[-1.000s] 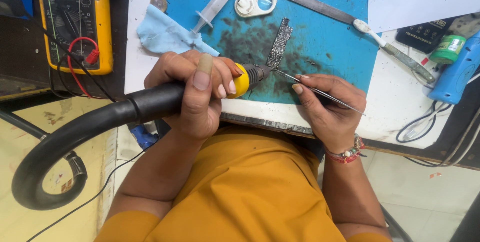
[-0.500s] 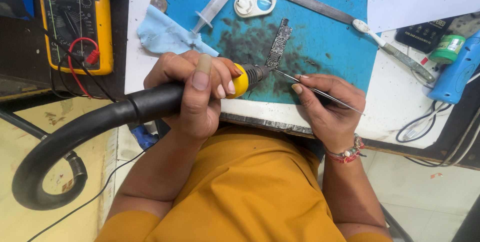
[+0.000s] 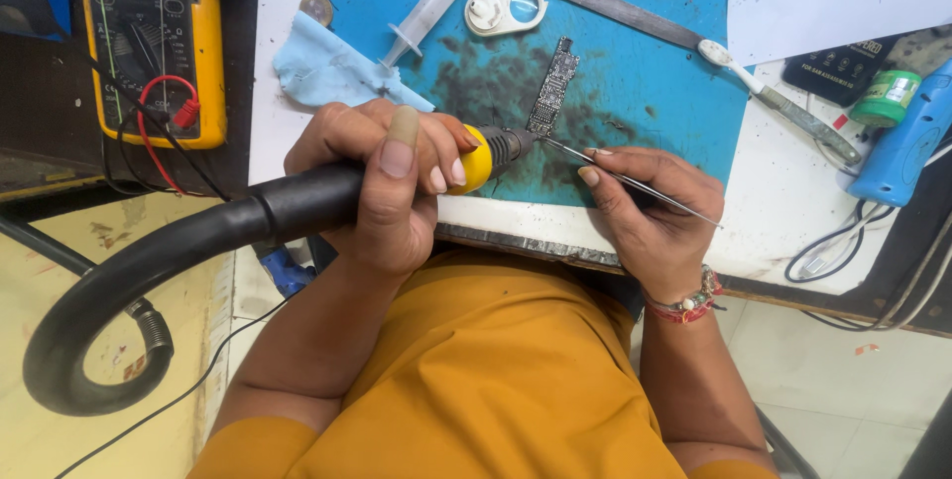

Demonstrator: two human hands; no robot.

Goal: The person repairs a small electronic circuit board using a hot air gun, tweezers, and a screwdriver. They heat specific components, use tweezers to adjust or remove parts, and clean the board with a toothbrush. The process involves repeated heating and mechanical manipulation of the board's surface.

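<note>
Two grips: left hand (image 3: 397, 177) clamped on hot-air wand (image 3: 297, 206), right hand (image 3: 650, 216) pinching tweezers (image 3: 635, 181) near circuit board (image 3: 552, 87)

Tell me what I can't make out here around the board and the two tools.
Head view:
- Hot-air handle: grip hidden by the left hand.
- Tweezers: middle covered by the right hand.
- Circuit board: parts too small to tell.
- Multimeter: top cut off by the edge.
</note>
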